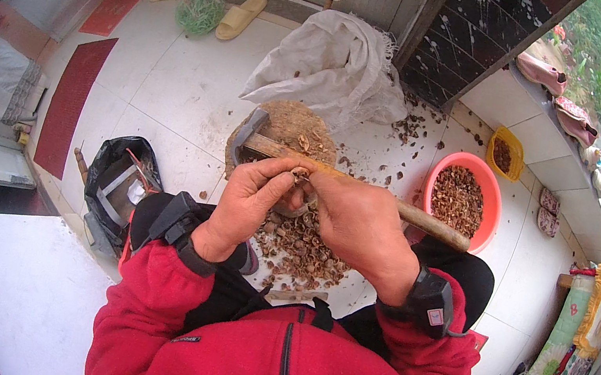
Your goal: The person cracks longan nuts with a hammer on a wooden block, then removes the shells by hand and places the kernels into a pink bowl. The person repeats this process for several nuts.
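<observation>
My left hand (255,189) pinches a small piece of cracked nut (299,173) between thumb and fingers. Against it, my right hand (352,214) has its fingertips closed, on what seems a thin pick, mostly hidden. Just beyond both hands a hammer with a wooden handle (431,224) lies across a round wooden block (296,121). The hammer's metal head (247,134) is at the block's left side; its handle runs under or behind my right hand towards the pink basin. Broken nut shells (304,254) are heaped on the floor below my hands.
A pink basin (496,214) of shell pieces stands at right, with a yellow basket (511,174) of brown pieces behind it. A white woven sack (327,61) slumps beyond the block. A black bag (101,166) sits at left. Shell bits litter the tiles near the sack.
</observation>
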`<state>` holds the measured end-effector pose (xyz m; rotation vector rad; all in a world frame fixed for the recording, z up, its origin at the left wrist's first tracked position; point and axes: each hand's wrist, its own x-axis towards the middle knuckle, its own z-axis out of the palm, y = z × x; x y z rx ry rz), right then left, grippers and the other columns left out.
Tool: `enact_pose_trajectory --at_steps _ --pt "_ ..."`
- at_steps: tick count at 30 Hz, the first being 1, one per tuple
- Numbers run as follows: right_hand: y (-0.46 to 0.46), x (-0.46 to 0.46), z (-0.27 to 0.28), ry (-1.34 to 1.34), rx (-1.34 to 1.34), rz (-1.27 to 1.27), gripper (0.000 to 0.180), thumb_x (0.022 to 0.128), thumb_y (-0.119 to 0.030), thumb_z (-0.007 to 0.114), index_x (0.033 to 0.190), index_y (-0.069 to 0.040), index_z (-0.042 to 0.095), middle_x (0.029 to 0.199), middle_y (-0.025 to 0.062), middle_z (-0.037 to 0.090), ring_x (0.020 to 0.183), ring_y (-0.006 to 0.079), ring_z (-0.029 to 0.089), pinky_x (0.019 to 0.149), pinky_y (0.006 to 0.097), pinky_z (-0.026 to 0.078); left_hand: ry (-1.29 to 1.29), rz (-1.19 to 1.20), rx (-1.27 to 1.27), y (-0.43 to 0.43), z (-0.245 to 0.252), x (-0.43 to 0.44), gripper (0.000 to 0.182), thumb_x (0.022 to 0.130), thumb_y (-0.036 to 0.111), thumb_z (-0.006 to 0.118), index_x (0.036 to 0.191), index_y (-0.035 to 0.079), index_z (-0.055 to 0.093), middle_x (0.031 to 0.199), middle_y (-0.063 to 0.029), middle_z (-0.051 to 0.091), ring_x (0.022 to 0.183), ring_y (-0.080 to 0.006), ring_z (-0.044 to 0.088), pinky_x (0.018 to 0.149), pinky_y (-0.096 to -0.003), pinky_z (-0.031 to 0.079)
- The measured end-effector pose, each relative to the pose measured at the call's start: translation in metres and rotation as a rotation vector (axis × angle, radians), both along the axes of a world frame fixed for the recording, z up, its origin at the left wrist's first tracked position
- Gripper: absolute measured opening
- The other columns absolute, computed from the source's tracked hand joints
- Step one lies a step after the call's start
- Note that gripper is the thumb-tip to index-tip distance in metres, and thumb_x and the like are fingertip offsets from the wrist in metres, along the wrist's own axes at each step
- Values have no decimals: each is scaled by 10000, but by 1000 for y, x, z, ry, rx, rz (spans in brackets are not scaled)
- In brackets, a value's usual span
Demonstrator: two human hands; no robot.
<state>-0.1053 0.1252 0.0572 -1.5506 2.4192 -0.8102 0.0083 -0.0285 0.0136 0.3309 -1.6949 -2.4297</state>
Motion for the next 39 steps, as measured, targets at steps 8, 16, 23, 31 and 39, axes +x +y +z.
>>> enact_pose_trajectory --at_steps 8,16,23,31,39 --pt "0 -8 -5 18 -53 74 103 831 -148 579 913 -93 605 737 138 633 647 344 647 568 445 517 -4 12 412 -3 -2 -3 335 998 169 513 1241 -55 573 1003 -123 668 784 -130 593 702 -242 486" --pt "0 -13 -6 -41 -243 91 158 807 -75 620 965 -65 613 820 131 598 657 344 626 560 437 503 22 -45 543 -8 3 -3 348 986 159 539 1256 -61 554 1027 -149 665 792 -119 612 719 -221 506" --pt "-6 -11 -17 -273 -472 27 174 831 31 583 989 -2 648 838 82 603 656 215 612 615 277 475 12 -1 495 -7 5 -4 323 984 150 551 1244 -40 563 1024 -120 657 798 -105 596 728 -224 510" --pt "-5 3 -14 -697 -397 -183 129 824 -28 664 944 7 632 843 124 596 776 254 601 681 346 475 -18 24 307 -2 3 -4 293 971 127 565 1215 -34 573 1058 -92 654 805 -111 612 731 -236 522" --pt "-8 -1 -14 -432 -401 -117 105 824 -44 695 889 1 626 766 84 595 666 145 585 588 275 457 -28 -17 377 3 6 -4 234 965 83 554 1170 -22 591 1026 -72 648 805 -111 619 735 -245 528"
